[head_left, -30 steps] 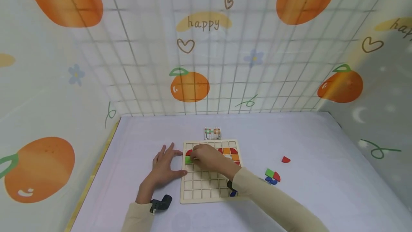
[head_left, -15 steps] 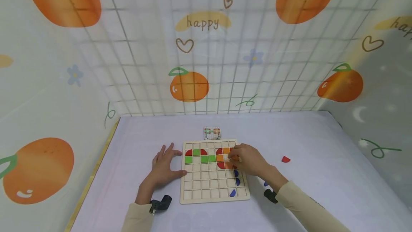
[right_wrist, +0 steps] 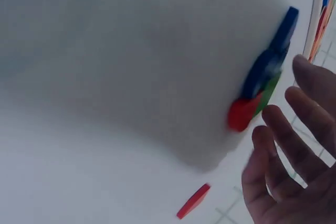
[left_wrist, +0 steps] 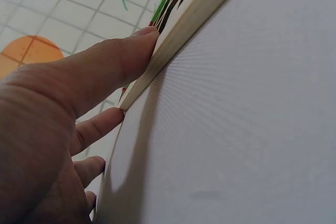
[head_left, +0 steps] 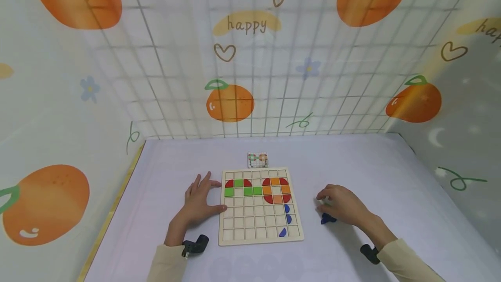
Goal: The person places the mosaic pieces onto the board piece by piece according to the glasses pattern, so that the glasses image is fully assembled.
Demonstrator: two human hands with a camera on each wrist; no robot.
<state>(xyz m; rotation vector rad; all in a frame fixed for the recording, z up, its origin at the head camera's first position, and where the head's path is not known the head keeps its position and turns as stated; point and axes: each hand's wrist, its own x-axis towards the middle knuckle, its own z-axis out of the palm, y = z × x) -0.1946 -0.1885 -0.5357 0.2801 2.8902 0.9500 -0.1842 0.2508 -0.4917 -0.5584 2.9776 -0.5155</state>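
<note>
Head view: the left hand [head_left: 200, 197] is spread, thumb and forefinger touching the board [head_left: 250, 223] just right of it, whose squares hold coloured tiles [head_left: 275, 181]. The right hand [head_left: 344, 203], fingers loosely bent and parted, hovers by blue pieces [head_left: 328, 218]; the right wrist view adds a lone red piece [right_wrist: 193, 201], which that hand hides in the head view.

Booth-like setting, fruit-printed cloth walls [head_left: 262, 68]

- Left hand [head_left: 200, 198] touched the grid board's [head_left: 238, 223] left edge.
- Right hand [head_left: 344, 205] was right of the board, among loose blue pieces [head_left: 327, 219].
- Pattern card [head_left: 257, 159] lay just behind it.
- 3 blue half-discs [head_left: 288, 219] sat on it.
</note>
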